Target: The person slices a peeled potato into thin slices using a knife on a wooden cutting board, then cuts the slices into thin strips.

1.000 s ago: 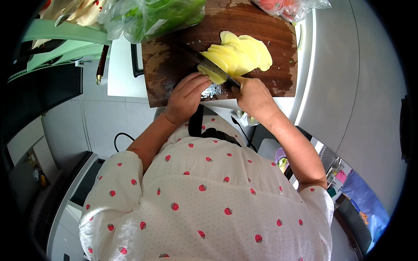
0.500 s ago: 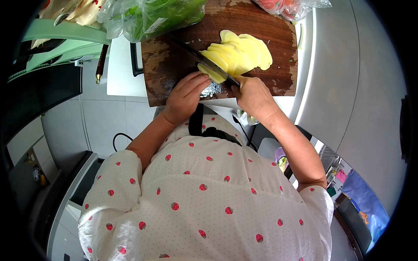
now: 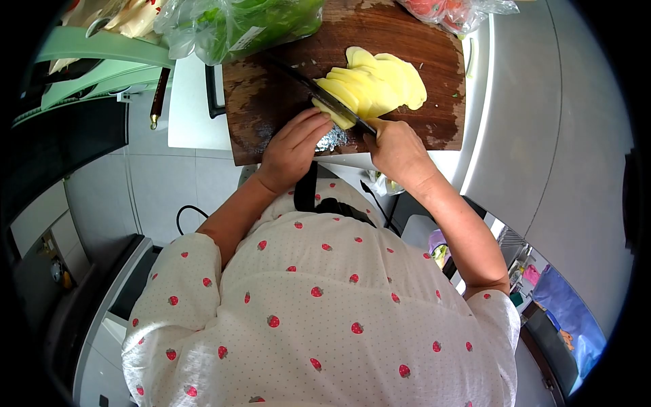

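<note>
My right hand (image 3: 401,150) is closed around the handle of a dark-bladed kitchen knife (image 3: 305,83). Its blade points to the upper left and lies across a pale yellow potato. On the near side of the blade, the fingertips of my left hand (image 3: 293,150) press together against the remaining potato piece (image 3: 338,121). Beyond the blade, thin potato slices (image 3: 388,83) overlap in a fanned row. All of this rests on a dark wooden cutting board (image 3: 434,102), which is wet near my left fingertips.
A clear plastic bag of green vegetables (image 3: 271,24) covers the board's far left corner. At the far right lies a bag with red produce (image 3: 451,10). A light green rack (image 3: 102,46) stands at the left, and a grey surface (image 3: 522,88) extends on the right.
The knife and both hands shift very slightly to the right in view, along with the board and slices. The near potato piece shows a little less beside the blade.
</note>
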The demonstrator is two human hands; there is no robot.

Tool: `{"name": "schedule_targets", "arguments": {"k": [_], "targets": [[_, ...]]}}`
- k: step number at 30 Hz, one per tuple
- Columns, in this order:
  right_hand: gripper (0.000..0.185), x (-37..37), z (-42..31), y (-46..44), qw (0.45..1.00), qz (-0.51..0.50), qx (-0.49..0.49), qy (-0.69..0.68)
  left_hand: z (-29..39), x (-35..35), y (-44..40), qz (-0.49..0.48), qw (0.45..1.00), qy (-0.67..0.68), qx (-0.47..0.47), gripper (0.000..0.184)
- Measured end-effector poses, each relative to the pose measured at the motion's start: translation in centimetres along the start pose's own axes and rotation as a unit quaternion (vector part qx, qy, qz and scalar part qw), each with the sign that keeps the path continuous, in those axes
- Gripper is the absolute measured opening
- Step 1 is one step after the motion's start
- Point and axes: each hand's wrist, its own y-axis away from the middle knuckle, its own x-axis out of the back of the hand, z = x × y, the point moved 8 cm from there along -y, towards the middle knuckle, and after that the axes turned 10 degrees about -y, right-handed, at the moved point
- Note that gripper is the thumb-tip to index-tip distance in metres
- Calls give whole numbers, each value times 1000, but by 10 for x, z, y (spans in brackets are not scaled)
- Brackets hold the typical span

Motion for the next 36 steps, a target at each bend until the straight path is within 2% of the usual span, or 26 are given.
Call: {"name": "schedule_targets", "arguments": {"k": [7,13,27,36], "targets": [[21,1,0,1,1000,11,10,-8,1,-2,-2,0,1000,-13,1,30],[24,23,-13,24,997,31,10,-76,1,0,-1,13,1000,-6,-4,30],[25,37,10,85,999,1,-53,-12,0,-1,-1,15,1000,5,-4,29],[25,40,10,89,999,-4,-40,4,1,0,-3,11,1000,-4,-1,28]]}}
